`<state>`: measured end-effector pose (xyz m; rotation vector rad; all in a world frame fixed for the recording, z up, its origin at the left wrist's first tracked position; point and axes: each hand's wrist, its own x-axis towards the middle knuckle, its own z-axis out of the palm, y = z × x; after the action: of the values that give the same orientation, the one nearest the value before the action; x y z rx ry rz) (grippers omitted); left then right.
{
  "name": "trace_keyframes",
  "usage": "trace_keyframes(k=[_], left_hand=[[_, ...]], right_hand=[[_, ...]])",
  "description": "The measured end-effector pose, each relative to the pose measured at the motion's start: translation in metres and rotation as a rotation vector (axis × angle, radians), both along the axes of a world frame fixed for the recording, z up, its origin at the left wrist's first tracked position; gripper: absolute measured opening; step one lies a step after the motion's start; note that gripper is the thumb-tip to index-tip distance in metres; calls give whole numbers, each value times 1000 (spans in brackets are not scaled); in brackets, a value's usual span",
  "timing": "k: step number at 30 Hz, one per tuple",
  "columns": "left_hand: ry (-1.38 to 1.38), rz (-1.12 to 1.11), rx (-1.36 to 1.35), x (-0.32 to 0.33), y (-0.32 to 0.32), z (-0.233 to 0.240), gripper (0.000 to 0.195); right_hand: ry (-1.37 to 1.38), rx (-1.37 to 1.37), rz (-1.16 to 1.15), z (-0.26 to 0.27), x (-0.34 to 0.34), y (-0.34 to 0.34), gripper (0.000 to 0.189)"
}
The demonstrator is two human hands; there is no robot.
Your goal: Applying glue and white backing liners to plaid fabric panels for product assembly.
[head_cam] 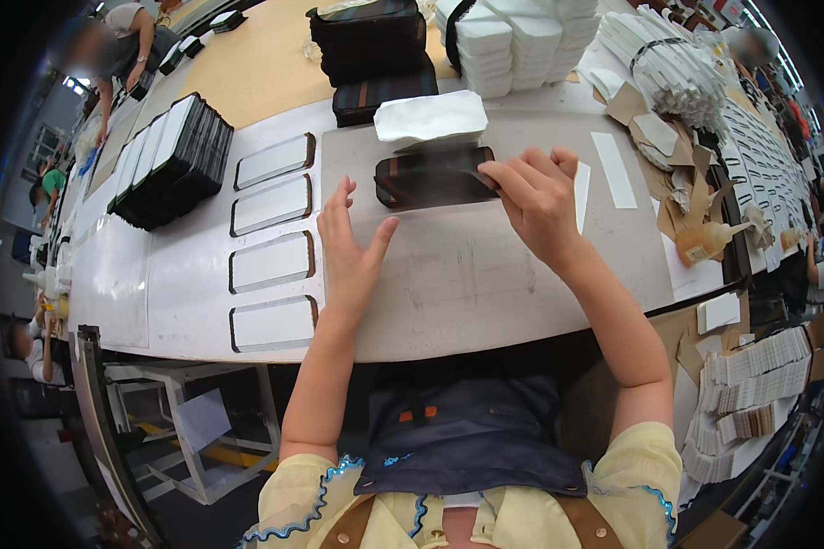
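Observation:
A dark striped fabric piece (pixel 432 182) lies crosswise on the grey board in front of me, partly blurred. My right hand (pixel 539 195) pinches its right end between thumb and fingers, slightly lifted. Held apart with fingers spread, my left hand (pixel 350 247) hovers left of the piece and grips nothing. Just behind the fabric is a small pile of white pads (pixel 431 117). To the left, several white panels with dark fabric edges lie in a column, the nearest panel (pixel 272 324) by the table's front edge.
A stack of edged panels (pixel 175 158) stands far left. Behind are dark fabric pieces (pixel 371 48) and tall white pad stacks (pixel 508 51). On the right are a white strip (pixel 614 170), brown paper scraps (pixel 690 178) and a glue bottle (pixel 704 243). Other people work around.

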<state>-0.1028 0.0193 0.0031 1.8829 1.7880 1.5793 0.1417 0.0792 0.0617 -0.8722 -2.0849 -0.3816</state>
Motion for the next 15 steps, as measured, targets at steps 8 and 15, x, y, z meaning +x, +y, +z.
trace_keyframes(k=[8,15], left_hand=[[-377,-409,-485,-25,-3,-3,21],[326,-181,-248,2,-42,-2,17]], right_hand=[[325,-446,-41,-17,34,-48,18],[125,-653,-187,-50,53,-80,22]])
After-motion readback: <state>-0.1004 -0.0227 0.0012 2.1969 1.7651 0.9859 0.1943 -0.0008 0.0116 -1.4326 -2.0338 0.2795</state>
